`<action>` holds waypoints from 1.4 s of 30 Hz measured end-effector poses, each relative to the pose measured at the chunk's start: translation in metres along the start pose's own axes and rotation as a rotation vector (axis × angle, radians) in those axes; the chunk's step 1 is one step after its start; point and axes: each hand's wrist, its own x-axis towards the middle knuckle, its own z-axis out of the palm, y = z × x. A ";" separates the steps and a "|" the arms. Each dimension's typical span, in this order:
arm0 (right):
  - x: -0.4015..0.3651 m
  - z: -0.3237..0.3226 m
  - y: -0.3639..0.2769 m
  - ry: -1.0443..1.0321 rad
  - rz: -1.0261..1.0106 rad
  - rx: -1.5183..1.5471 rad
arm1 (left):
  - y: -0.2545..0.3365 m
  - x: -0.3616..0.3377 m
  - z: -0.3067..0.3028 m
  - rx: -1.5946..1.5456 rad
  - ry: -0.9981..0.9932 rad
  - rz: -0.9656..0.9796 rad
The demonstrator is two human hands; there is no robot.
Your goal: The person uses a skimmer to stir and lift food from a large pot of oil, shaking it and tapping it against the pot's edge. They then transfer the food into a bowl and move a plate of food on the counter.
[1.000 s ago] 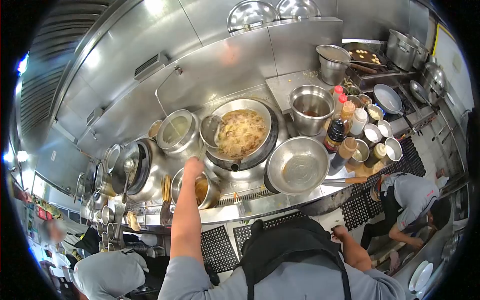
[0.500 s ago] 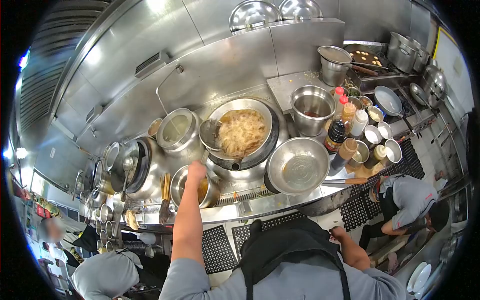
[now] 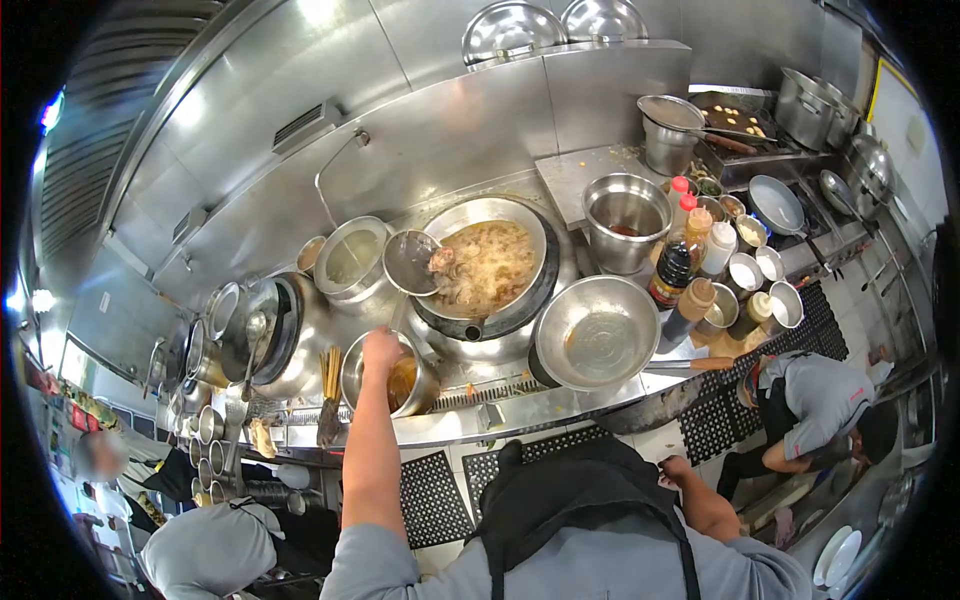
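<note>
Now, left hand: the left hand (image 3: 383, 347) is reaching forward over the counter edge and closing firmly around the lower end of the ladle handle.
Ladle: the ladle (image 3: 412, 262) is tilting at the left rim of the wok, its bowl carrying a clump of food at the edge nearest the wok.
Wok: the wok (image 3: 490, 265) is sitting on the burner straight ahead, holding pale noodle-like food in bubbling brown liquid.
Right hand: the right hand (image 3: 672, 468) is hanging low beside the body, below the counter edge and well apart from the ladle; whether its fingers are holding anything, I cannot tell.
Small pot: a small pot (image 3: 400, 380) of brown liquid is standing just beside the left hand, on its right.
Stock pot: a stock pot (image 3: 352, 258) of pale liquid is sitting just left of the ladle bowl.
Empty bowl: a wide steel bowl (image 3: 597, 332) is resting right of the wok, nearly touching it.
Deep bowl: a deep steel bowl (image 3: 626, 215) is standing behind the wide one.
Sauce bottle: a dark sauce bottle (image 3: 672, 268) is standing upright between the bowls and the seasoning cups (image 3: 745, 270).
Lids: 2 round lids (image 3: 510, 30) are leaning on the shelf above.
Co-worker: a person in grey (image 3: 815, 395) is bending down on the right.
</note>
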 end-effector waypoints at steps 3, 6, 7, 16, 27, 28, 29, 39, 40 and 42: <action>-0.001 -0.001 -0.002 0.006 -0.012 -0.004 | 0.004 0.000 0.006 0.310 0.153 0.151; -0.007 0.001 -0.010 0.008 -0.007 -0.037 | 0.035 -0.016 -0.008 0.416 0.119 0.082; -0.010 0.000 -0.010 0.010 0.002 -0.054 | 0.043 -0.018 -0.011 0.471 0.077 0.065; -0.007 0.003 0.010 -0.016 0.074 -0.024 | 0.069 -0.042 -0.050 0.665 0.112 0.145; -0.008 0.001 -0.005 0.067 -0.061 -0.006 | 0.062 0.052 -0.024 0.431 0.130 0.029; -0.010 0.002 -0.004 0.081 -0.074 0.020 | 0.061 0.055 -0.024 0.429 0.118 0.032; -0.014 0.003 0.000 0.111 -0.087 0.009 | 0.062 0.058 -0.023 0.427 0.106 0.036; -0.035 0.005 0.113 0.069 0.219 0.022 | -0.017 0.137 0.033 0.219 -0.034 0.267; -0.024 0.005 0.133 0.029 0.265 0.060 | -0.021 0.141 0.032 0.162 -0.077 0.258; -0.029 -0.001 0.124 0.050 0.271 0.109 | -0.018 0.152 0.021 0.086 -0.158 0.235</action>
